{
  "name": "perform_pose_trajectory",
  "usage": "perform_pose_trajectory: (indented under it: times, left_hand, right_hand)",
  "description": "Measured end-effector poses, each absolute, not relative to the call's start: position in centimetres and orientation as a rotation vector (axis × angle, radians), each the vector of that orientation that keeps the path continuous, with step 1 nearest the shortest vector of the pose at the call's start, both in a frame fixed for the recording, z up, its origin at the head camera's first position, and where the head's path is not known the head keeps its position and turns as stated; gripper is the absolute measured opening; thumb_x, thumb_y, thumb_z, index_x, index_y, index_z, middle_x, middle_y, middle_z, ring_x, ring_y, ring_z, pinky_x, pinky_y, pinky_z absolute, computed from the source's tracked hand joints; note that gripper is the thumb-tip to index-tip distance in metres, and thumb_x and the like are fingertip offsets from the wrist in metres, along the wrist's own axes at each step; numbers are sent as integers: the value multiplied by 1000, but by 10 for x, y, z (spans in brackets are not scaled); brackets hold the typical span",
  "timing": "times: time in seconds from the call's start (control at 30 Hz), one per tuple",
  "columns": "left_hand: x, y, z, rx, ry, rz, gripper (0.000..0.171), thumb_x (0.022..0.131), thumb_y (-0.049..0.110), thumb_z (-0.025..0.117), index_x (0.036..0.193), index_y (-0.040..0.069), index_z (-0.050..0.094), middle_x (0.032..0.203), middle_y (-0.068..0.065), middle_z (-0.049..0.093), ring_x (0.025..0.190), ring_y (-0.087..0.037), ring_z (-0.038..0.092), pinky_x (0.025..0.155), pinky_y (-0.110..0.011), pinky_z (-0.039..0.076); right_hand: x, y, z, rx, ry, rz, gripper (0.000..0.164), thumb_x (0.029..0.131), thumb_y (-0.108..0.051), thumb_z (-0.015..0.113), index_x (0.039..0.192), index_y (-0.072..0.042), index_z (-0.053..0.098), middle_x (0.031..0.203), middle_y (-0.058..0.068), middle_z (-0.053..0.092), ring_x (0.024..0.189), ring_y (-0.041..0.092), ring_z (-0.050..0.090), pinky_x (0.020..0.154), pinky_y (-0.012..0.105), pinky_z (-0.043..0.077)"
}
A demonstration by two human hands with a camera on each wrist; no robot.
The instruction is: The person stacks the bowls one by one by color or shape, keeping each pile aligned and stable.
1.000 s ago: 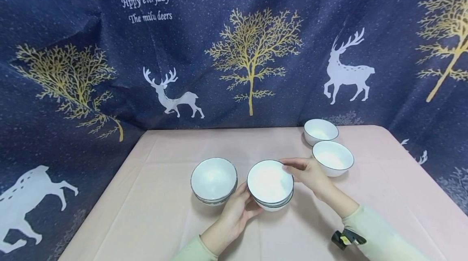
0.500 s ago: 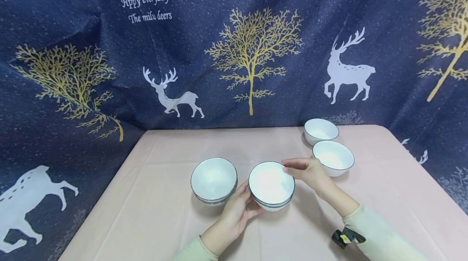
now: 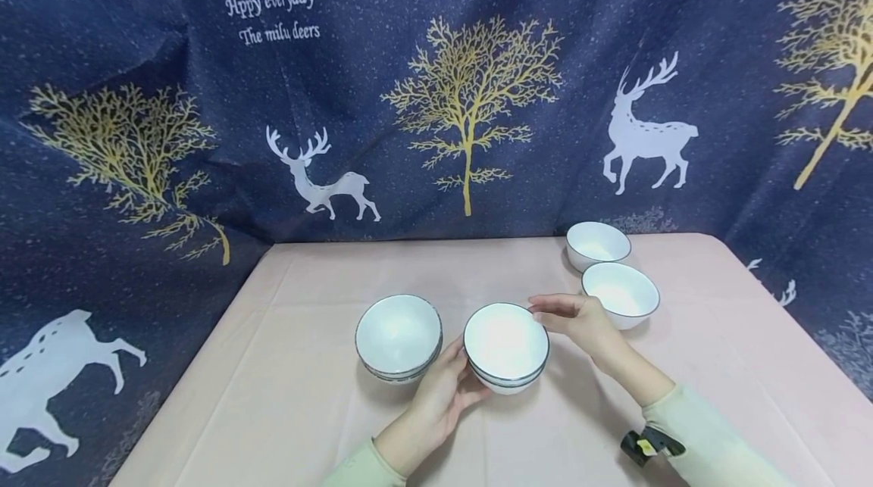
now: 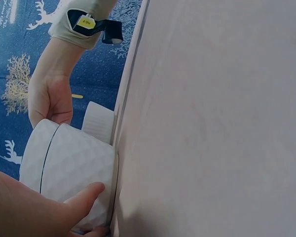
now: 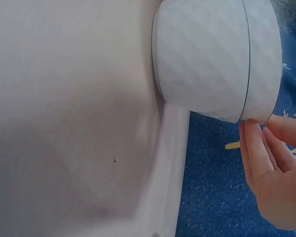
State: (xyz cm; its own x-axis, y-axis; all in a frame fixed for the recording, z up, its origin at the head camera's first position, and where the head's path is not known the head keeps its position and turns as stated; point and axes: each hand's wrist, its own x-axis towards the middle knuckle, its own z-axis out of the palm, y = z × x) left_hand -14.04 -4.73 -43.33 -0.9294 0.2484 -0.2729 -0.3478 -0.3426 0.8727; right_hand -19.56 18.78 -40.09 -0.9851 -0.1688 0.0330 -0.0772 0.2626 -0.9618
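Note:
In the middle of the table, a white bowl [image 3: 506,341] with a thin dark rim sits nested in another white bowl [image 3: 503,388]. My left hand [image 3: 439,396] grips the lower bowl from the left, its thumb along the faceted outer wall in the left wrist view. On the far right side of the stack, my right hand [image 3: 580,324] pinches the upper bowl's rim. The right wrist view shows those fingertips [image 5: 251,126] against the upper bowl's outer wall, just above the lower bowl's dark rim; the thumb tip is at the rim.
Left of my left hand stands a second stack of white bowls [image 3: 398,335] with dark rims, close by. Behind my right hand are two separate bowls, a nearer one [image 3: 622,291] and a farther one [image 3: 598,242]. A dark blue deer-print cloth [image 3: 409,169] hangs behind the table [image 3: 293,396].
The upper bowl has settled lower into the bowl beneath it and shifted slightly right. My right hand has moved a little right, its thumb drawing back toward the rim. My left hand stays put.

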Motion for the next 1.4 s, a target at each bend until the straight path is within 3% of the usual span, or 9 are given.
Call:
perform_pose_trajectory:
  times: [0.23, 0.57, 0.67, 0.77, 0.87, 0.93, 1.07, 1.4]
  left_hand:
    - [-141, -48, -435, -120, 1538, 2304, 51, 105, 20, 29, 153, 6, 18, 156, -24, 16, 141, -42, 20, 100, -61, 41]
    - [-141, -50, -433, -94, 1522, 2308, 52, 105, 18, 28, 153, 4, 16, 155, -25, 14, 141, -42, 21, 100, -57, 44]
    - [-140, -50, -432, -94, 1521, 2307, 52, 104, 19, 27, 153, 4, 16, 155, -25, 13, 142, -42, 19, 100, -57, 44]
    - [-140, -50, -432, -99, 1524, 2311, 51, 105, 18, 28, 153, 4, 17, 155, -25, 14, 141, -43, 20, 100, -58, 43]
    - [-140, -50, -432, -100, 1525, 2316, 51, 105, 18, 28, 152, 3, 17, 155, -25, 15, 141, -43, 20, 100, -59, 43]
    - [-139, -49, -432, -100, 1524, 2319, 51, 104, 18, 28, 152, 3, 18, 155, -25, 14, 141, -43, 20, 100, -59, 43]
    - [-139, -49, -433, -100, 1518, 2318, 52, 105, 20, 29, 152, 3, 18, 155, -25, 15, 141, -43, 20, 100, -59, 43]
    - [-140, -49, -434, -106, 1513, 2327, 51, 104, 17, 30, 152, 2, 19, 155, -25, 15, 142, -43, 18, 99, -61, 42]
  right_hand:
    - [-197, 192, -403, -235, 2337, -1919, 40, 90, -9, 67, 125, 9, 58, 124, 24, 60, 96, 7, 67, 85, 29, 57]
    - [-199, 208, -399, -271, 2309, -2032, 42, 94, -3, 59, 129, 17, 47, 119, 30, 61, 91, 8, 68, 85, 31, 57]
    - [-200, 215, -399, -275, 2310, -2069, 44, 94, -2, 60, 129, 19, 45, 116, 26, 64, 91, 9, 68, 84, 29, 57]
    - [-200, 222, -399, -264, 2307, -2097, 47, 93, -4, 61, 130, 19, 44, 109, 12, 70, 92, 8, 68, 84, 28, 57]
    - [-201, 230, -400, -288, 2304, -2125, 43, 94, -5, 60, 129, 16, 47, 102, -4, 71, 92, 6, 68, 84, 26, 57]
    - [-202, 235, -400, -334, 2286, -2160, 35, 95, -4, 59, 127, 10, 53, 101, -8, 71, 93, 5, 68, 83, 24, 56]
    - [-204, 245, -399, -387, 2228, -2267, 22, 96, -2, 57, 117, -1, 62, 101, -6, 72, 94, 5, 68, 83, 23, 56]
    - [-207, 271, -397, -352, 2179, -2437, 22, 94, 1, 58, 112, -10, 66, 99, -6, 72, 93, 4, 68, 83, 21, 55]
